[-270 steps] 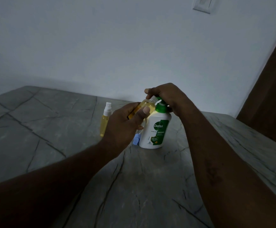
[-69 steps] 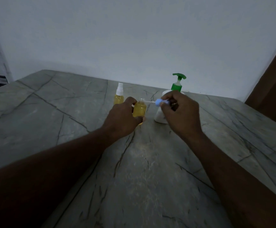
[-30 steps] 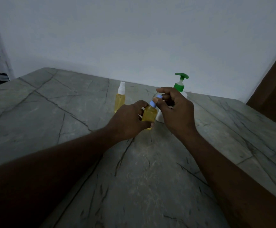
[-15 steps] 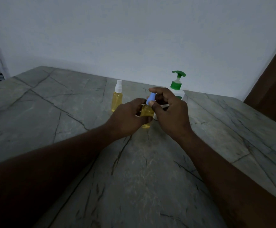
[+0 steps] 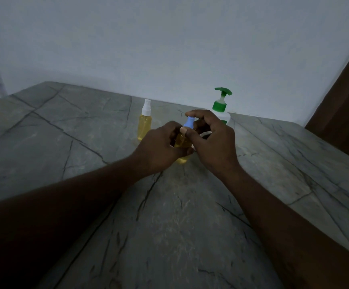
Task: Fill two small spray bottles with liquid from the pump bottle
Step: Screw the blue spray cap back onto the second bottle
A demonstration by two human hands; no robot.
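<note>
Head view. Two bare forearms enter from the lower corners and converge toward the middle of a grey, dark-veined stone desk (image 5: 169, 226).

The left hand (image 5: 161, 147) is curled round the body of a small spray bottle with blue cap (image 5: 182, 142). Its grip is closed on the bottle from the left side, and the fingers hide most of the yellow liquid inside.

The right hand (image 5: 211, 147) meets the same bottle from the right. Its grip is closed on the blue cap (image 5: 189, 123), which is pinched between thumb and forefinger at the bottle's neck. The other fingers are curled loosely behind.

This bottle stands about upright, slightly tilted, with its base low at the desk surface. Whether the base rests on the stone cannot be told. Whether the cap is fully seated on the neck cannot be told either.

Beyond the hands, to the left, a second spray bottle with white cap (image 5: 144, 124) stands upright on the desk. It is apart from both hands and filled with yellow liquid to near its shoulder.

Behind the right hand stands the pump bottle (image 5: 221, 105), which is white with a green collar and a green pump head. Its lower body is hidden by the fingers.

A plain pale wall (image 5: 169, 49) closes the far edge of the desk. A dark brown panel (image 5: 346, 101) occupies the right margin.
</note>
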